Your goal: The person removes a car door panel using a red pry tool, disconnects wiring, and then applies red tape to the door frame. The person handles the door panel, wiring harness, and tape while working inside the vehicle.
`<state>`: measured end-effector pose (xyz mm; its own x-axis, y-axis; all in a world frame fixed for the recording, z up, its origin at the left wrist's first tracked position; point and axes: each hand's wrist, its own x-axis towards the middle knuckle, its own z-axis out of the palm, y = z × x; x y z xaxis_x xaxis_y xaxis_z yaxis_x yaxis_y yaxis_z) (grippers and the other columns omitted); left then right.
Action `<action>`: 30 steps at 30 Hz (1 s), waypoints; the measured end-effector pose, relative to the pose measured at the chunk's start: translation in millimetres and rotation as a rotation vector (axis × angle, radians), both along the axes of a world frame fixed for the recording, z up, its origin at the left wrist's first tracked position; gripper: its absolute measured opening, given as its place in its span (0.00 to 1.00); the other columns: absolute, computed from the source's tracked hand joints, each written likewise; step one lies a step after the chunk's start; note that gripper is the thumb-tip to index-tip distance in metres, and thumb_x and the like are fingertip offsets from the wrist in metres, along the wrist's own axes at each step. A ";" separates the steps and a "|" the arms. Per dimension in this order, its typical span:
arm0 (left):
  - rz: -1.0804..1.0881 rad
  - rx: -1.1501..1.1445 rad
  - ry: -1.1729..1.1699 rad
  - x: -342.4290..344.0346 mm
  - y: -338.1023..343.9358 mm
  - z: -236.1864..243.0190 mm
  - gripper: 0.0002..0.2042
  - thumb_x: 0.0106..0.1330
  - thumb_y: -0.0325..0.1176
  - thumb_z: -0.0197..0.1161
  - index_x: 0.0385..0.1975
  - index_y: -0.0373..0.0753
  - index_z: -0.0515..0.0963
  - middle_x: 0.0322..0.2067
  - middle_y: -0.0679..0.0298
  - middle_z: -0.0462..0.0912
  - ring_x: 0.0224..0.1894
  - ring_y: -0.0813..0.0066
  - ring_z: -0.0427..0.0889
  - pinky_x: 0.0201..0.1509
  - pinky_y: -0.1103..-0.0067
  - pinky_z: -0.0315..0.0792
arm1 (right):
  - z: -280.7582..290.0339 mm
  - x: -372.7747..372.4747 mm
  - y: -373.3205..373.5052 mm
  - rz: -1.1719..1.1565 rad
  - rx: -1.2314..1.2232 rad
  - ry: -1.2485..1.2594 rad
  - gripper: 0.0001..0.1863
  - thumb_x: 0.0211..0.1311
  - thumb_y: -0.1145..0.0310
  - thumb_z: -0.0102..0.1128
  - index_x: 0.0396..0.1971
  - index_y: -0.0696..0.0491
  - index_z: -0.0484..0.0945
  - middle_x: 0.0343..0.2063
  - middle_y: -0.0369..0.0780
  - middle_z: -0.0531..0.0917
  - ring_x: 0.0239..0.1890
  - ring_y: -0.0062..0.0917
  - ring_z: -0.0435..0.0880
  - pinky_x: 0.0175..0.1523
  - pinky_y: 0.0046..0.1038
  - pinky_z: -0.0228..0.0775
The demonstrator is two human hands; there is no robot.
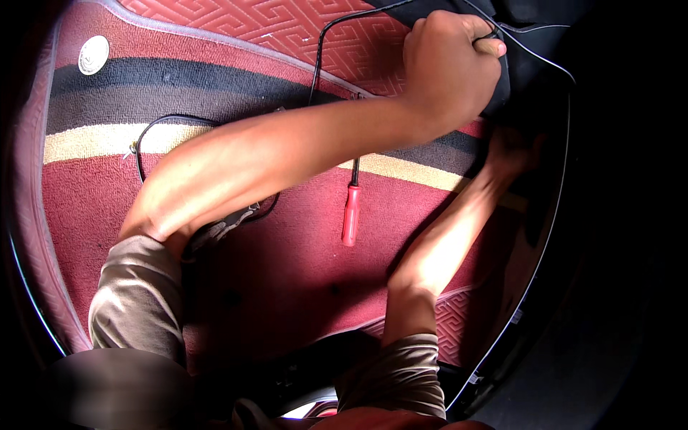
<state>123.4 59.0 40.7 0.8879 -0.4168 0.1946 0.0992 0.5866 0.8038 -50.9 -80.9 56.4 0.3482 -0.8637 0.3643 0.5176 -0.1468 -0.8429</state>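
My left hand (453,72) is closed at the upper right, beside dark panels. A small dark piece shows between its fingers, too hidden to name. My right hand (513,152) reaches into deep shadow below it, and its fingers can't be made out. Between my forearms a screwdriver (350,216) with a red handle lies on the striped carpet mat (301,265). A black cable (320,54) runs from the top edge down behind my left forearm. A grey and black object (228,226) lies partly hidden under that forearm.
Red quilted lining (279,25) with a maze pattern borders the mat at the top. A round white disc (94,55) lies at the upper left. A black cable loop (138,147) rests left of my forearm. A thin pale edge curves down the right side.
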 end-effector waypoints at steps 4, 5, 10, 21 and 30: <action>0.072 0.015 -0.119 7.9 0.0 2.8 0.08 0.58 0.28 0.60 0.20 0.31 0.78 0.21 0.44 0.77 0.27 0.44 0.79 0.33 0.61 0.72 | 1.0 -5.6 22.4 0.045 0.062 -0.064 0.32 0.59 0.62 0.58 0.63 0.59 0.67 0.64 0.49 0.69 0.68 0.43 0.63 0.72 0.47 0.50; 0.057 0.043 -0.180 12.7 0.4 1.6 0.09 0.59 0.29 0.59 0.21 0.29 0.78 0.23 0.42 0.77 0.28 0.43 0.79 0.34 0.60 0.72 | 0.6 -3.8 22.9 0.022 0.085 -0.092 0.32 0.58 0.63 0.59 0.63 0.59 0.67 0.64 0.49 0.69 0.67 0.44 0.63 0.72 0.47 0.50; 0.059 0.040 -0.203 20.3 2.5 2.7 0.09 0.58 0.30 0.58 0.21 0.30 0.78 0.23 0.42 0.78 0.29 0.43 0.80 0.35 0.60 0.72 | -4.1 -6.3 24.3 -0.137 0.189 -0.170 0.33 0.55 0.64 0.61 0.62 0.59 0.68 0.63 0.49 0.70 0.66 0.45 0.65 0.71 0.49 0.50; -0.009 0.010 -0.223 16.2 11.4 3.6 0.10 0.58 0.29 0.55 0.21 0.28 0.76 0.22 0.42 0.76 0.28 0.44 0.78 0.34 0.62 0.70 | 1.2 -0.7 7.0 -0.075 0.154 0.033 0.29 0.61 0.55 0.56 0.60 0.54 0.72 0.59 0.45 0.76 0.62 0.38 0.71 0.68 0.42 0.58; -0.048 0.014 -0.234 23.3 14.2 9.0 0.09 0.57 0.27 0.54 0.21 0.28 0.76 0.21 0.42 0.75 0.25 0.45 0.77 0.33 0.63 0.70 | -3.5 -5.9 31.4 -0.126 0.174 -0.003 0.31 0.60 0.56 0.60 0.62 0.55 0.70 0.62 0.43 0.73 0.65 0.38 0.68 0.70 0.44 0.53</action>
<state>146.7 73.2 49.7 0.7983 -0.4618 0.3867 -0.0629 0.5746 0.8160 -56.7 -49.5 53.0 0.2322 -0.9505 0.2065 0.5068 -0.0630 -0.8597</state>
